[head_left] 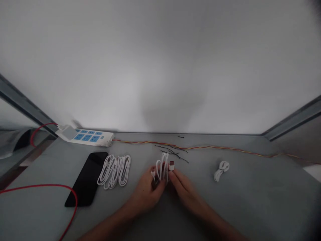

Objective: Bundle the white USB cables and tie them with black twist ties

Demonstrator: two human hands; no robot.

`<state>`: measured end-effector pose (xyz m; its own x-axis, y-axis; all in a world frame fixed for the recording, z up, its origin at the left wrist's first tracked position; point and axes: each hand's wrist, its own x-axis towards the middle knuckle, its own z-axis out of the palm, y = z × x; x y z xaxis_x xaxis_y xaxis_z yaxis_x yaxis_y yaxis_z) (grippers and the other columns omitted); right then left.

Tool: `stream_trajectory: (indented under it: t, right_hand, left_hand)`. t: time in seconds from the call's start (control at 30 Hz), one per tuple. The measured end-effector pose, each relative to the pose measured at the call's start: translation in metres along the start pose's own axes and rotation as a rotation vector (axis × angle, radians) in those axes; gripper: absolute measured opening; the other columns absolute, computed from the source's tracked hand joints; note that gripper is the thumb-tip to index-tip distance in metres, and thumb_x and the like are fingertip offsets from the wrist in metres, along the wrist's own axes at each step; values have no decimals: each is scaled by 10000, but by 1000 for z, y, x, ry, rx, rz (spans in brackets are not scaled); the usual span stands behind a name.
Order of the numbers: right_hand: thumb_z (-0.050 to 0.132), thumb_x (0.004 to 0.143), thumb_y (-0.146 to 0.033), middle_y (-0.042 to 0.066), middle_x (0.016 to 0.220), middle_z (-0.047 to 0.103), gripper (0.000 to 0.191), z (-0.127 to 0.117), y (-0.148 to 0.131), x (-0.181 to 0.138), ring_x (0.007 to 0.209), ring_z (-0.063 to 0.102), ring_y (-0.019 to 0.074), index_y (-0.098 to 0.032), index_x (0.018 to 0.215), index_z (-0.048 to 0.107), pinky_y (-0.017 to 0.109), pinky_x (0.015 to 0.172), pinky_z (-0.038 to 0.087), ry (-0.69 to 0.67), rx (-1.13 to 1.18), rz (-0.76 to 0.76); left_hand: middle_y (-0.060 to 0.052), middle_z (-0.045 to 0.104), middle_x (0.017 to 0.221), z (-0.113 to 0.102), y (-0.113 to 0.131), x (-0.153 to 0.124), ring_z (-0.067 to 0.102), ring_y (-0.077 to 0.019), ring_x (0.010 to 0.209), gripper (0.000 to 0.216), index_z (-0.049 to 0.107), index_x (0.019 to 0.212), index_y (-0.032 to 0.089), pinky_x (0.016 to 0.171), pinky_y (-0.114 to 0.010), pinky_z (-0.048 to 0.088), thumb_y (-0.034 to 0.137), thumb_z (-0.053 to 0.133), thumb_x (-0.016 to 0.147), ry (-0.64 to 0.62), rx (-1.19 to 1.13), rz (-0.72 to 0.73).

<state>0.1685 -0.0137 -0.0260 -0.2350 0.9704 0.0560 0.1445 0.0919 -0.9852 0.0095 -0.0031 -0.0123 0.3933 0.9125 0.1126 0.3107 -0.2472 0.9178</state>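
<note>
Both hands meet at the middle of the grey table around a white USB cable folded into loops. My left hand is closed on the loops, with one small white plug beside its fingers. Between thumb and fingers, my right hand pinches the cable's wider USB plug, which points up. Several coiled white cables lie side by side to the left. A tied white cable bundle rests farther right. Just beyond the hands are several thin black twist ties.
A black phone lies at left, a red cable crossing its lower edge. Behind it stands a white power strip with a plugged-in adapter. Its twisted red-yellow wire runs along the back, before a white wall.
</note>
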Motion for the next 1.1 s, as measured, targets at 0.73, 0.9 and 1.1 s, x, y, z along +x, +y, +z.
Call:
stream_trajectory:
  t: [0.73, 0.9, 1.1]
  right_hand:
    - [510, 897, -321, 28, 828, 600, 182, -3, -6, -4, 705, 555, 161, -222, 1037, 571, 287, 638, 451, -59, -170, -116]
    - [650, 789, -344, 32, 887, 639, 541, -2, -5, -9, 690, 583, 170, -233, 1266, 420, 290, 620, 468, -2, -141, -39]
    - [597, 822, -359, 14, 779, 644, 361, -3, -6, -7, 624, 571, 166, -223, 1148, 525, 280, 572, 441, 17, -270, -40]
  left_hand:
    - [-88, 665, 1099, 3, -1, -9, 628, -229, 982, 354, 512, 1208, 195, 896, -359, 475, 184, 451, 859, -80, 147, -31]
    - [-99, 678, 1132, 1, -1, -11, 658, -233, 939, 405, 450, 1310, 218, 818, -334, 495, 247, 415, 907, -169, 171, -34]
    - [-167, 709, 1041, 3, -2, -12, 679, -323, 902, 485, 455, 1349, 159, 745, -377, 490, 267, 435, 876, -194, 396, -197]
